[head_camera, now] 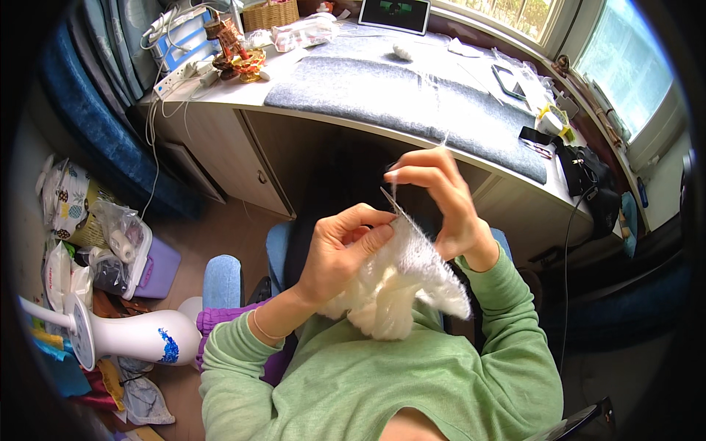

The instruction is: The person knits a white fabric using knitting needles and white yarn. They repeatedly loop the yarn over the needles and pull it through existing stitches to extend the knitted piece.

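Note:
A piece of white fuzzy knitting [419,259] hangs in front of my chest from thin metal knitting needles [405,214]. My left hand [347,248] pinches its upper edge near the needle tips between thumb and fingers. To the right, my right hand [444,204] is raised beside the needles, with a strand of white yarn running over its fingers. Its lower fingers and palm lie behind the knitting's edge, partly hidden. The yarn leads up over the desk towards a small white yarn ball [403,52] on the grey felt mat [353,82].
The desk bears a tablet [394,15], a phone [508,81], a rolled tape [554,120], a power strip [175,80] and a wicker basket [270,15]. A black bag [590,182] hangs at its right end. At left stand a purple bin [160,267] and a white vase-shaped object [143,335].

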Motion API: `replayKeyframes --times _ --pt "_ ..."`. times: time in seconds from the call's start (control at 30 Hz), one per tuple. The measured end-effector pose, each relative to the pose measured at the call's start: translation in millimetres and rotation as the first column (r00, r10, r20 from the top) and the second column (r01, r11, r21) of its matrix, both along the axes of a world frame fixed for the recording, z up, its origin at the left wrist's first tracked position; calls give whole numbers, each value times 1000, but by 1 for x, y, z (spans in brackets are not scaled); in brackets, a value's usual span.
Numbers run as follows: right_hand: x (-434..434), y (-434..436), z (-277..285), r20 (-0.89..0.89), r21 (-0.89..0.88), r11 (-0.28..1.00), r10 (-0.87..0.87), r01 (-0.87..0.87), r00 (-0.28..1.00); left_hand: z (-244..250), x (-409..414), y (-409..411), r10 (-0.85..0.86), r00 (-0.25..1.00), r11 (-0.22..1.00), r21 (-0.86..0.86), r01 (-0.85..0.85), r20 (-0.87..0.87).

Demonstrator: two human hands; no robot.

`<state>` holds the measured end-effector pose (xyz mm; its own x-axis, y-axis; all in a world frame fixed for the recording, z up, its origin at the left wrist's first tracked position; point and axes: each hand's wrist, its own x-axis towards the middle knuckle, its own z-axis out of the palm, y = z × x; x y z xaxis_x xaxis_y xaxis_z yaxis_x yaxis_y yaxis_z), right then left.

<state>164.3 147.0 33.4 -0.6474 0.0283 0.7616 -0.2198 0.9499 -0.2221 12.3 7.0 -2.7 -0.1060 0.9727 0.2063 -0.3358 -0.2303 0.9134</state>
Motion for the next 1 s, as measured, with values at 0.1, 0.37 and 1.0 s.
replayKeyframes --times 0.1,0.37,1.0 --pt "6 -8 -1 -224 84 969 -207 230 952 -3 -4 7 26 1000 990 140 -24 -16" --pt "11 -12 -6 -264 151 948 -234 280 936 5 -9 5 95 990 991 86 -105 104" --pt "4 -19 -8 -240 260 910 -265 324 934 -5 -7 8 15 989 994 108 -31 144"
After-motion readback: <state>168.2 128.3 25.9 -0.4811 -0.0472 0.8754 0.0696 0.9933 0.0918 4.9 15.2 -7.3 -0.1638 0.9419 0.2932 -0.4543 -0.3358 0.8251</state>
